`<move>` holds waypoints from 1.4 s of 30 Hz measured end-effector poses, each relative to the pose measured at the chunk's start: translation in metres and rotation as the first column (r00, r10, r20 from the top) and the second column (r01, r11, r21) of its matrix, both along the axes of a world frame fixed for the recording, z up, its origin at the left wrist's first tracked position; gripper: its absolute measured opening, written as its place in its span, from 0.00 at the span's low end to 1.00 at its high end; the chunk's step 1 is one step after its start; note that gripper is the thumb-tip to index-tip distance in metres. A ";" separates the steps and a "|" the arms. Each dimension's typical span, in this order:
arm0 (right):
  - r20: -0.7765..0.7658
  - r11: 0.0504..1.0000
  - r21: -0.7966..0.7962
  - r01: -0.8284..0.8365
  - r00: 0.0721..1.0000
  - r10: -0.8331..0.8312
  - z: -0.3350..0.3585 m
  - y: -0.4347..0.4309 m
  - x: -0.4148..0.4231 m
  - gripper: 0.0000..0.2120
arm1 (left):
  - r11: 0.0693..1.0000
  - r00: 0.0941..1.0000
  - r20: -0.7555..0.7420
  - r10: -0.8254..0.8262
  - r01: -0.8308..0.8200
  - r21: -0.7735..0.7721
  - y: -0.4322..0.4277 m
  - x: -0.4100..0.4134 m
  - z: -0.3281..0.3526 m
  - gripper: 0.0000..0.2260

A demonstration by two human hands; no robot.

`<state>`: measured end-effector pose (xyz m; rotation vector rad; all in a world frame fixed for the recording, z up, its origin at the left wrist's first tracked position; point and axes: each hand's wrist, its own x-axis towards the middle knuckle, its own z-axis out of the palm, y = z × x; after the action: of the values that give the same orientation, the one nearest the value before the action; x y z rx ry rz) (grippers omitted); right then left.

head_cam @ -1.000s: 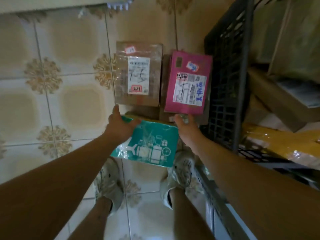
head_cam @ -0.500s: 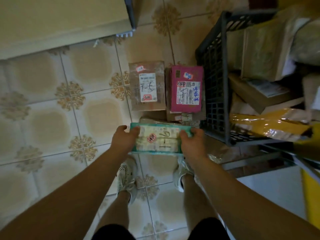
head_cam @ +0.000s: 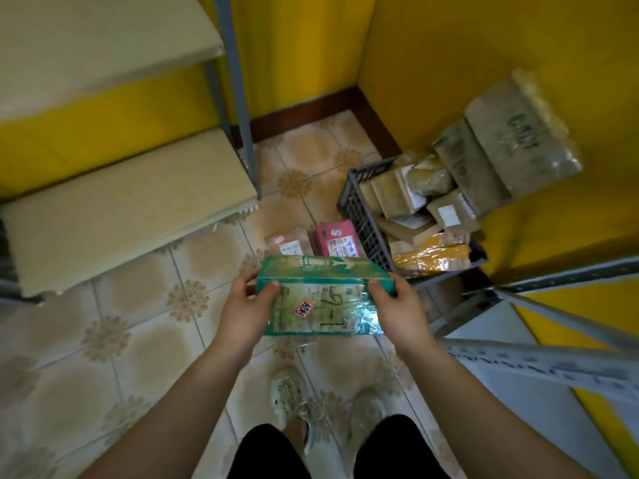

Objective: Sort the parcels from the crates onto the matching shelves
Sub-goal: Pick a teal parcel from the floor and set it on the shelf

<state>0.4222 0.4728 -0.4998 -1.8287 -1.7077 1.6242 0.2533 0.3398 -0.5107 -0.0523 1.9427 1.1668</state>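
Observation:
I hold a teal parcel (head_cam: 321, 295) in front of me with both hands, its label with handwritten "1-6" and a pink sticker facing up. My left hand (head_cam: 247, 305) grips its left end, thumb on top. My right hand (head_cam: 397, 305) grips its right end. Beyond it on the tiled floor lie a clear-wrapped brown parcel (head_cam: 287, 242) and a pink parcel (head_cam: 337, 238). A dark plastic crate (head_cam: 359, 209) full of brown and yellow parcels stands to the right of them.
A shelf unit with beige boards (head_cam: 131, 202) and a grey post (head_cam: 238, 98) stands at left. Grey metal shelf rails (head_cam: 539, 354) cross the lower right. Yellow walls meet in a corner behind the crate. My feet (head_cam: 294, 399) stand on the tiles below the parcel.
I have stood up and lifted the teal parcel off the floor pile. It has turned from its picture side to its label side. The view has pulled back, showing shelves and walls.

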 end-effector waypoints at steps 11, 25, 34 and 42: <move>-0.308 0.969 0.245 -0.012 0.947 0.090 0.165 -0.038 0.075 0.23 | 0.966 0.964 -0.261 -0.041 0.105 0.236 -0.045 0.073 0.171 0.18; -0.582 0.684 0.524 0.508 0.800 -0.147 0.323 -0.169 0.210 0.22 | 0.702 0.891 -0.412 -0.193 0.419 0.577 -0.099 0.168 0.322 0.24; -0.604 0.530 0.487 0.695 0.706 -0.370 0.328 -0.263 0.239 0.27 | 0.527 0.748 -0.502 -0.434 0.663 0.531 -0.139 0.188 0.338 0.27; -0.550 0.537 0.472 0.699 0.710 -0.440 0.347 -0.318 0.315 0.17 | 0.366 0.770 -0.485 -0.415 0.629 0.686 -0.145 0.261 0.361 0.18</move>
<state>0.7374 0.1552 -0.1526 -1.3743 -1.0806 0.8317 0.5140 0.1947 -0.1499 1.2076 1.1919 1.5297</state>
